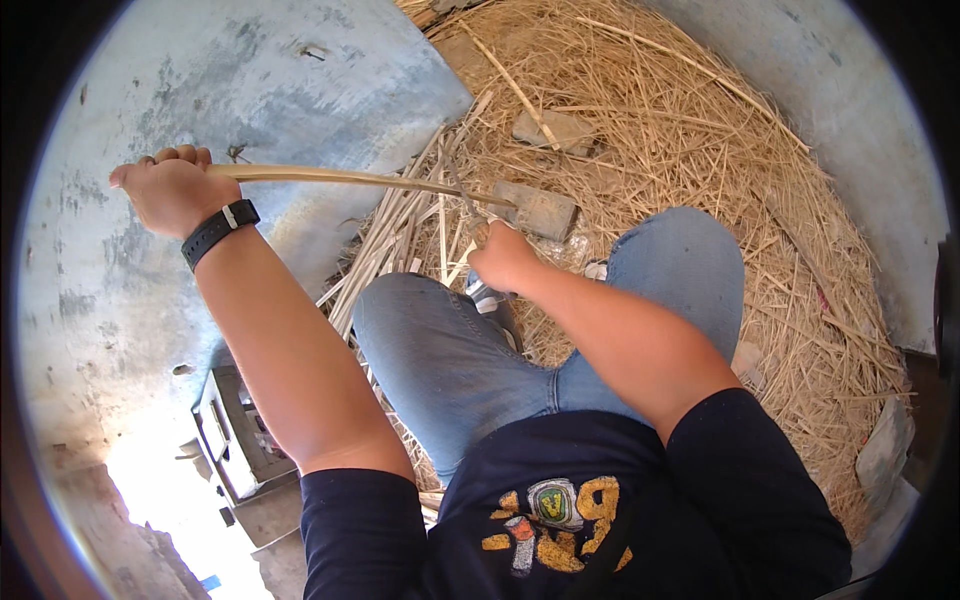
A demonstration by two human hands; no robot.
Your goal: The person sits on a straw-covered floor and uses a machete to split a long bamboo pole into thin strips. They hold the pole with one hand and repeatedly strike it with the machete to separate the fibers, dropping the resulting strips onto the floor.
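My left hand (pixel 168 190), raised at the left with a dark wristband on the wrist, is closed around one end of a long pale bamboo strip (pixel 330 176). The strip bows slightly as it runs right, its darker far end near the bricks. In front of my knees my right hand (pixel 502 258) is closed on what looks like a knife (pixel 466 200). Its narrow dark blade crosses the strip near that far end. Fingers hide most of the handle, and I cannot tell whether blade and strip touch.
Shavings and split strips (pixel 680 130) cover the floor. A brick (pixel 538 210) lies just beyond my right hand, another brick (pixel 555 132) farther off. Long strips (pixel 400 235) lie along the worn blue wall (pixel 250 80). A dark metal box (pixel 235 435) stands at the lower left.
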